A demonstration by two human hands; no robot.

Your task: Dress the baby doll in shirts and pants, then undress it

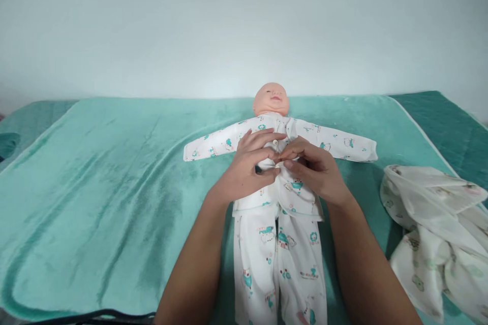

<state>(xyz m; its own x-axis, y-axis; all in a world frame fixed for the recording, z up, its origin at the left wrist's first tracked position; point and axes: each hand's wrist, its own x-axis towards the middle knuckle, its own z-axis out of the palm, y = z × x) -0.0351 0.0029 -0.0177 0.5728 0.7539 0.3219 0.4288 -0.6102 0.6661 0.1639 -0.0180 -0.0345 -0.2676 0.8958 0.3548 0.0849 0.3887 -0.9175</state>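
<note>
A baby doll lies on its back, dressed in a white printed baby shirt with sleeves spread to both sides. Matching baby trousers run down toward me below the shirt hem. At the middle of the chest, my left hand pinches the shirt's front edge near a small button. My right hand meets it there, fingertips closed on the other front edge. One pale button shows just above the fingers. The fabric right between the fingertips is mostly hidden.
Under the doll spreads a turquoise plush blanket, wrinkled at the left. A crumpled pale printed cloth lies at the right. A darker green quilted cover shows beyond the blanket. Behind stands a white wall. A black strap-like edge crosses the bottom left.
</note>
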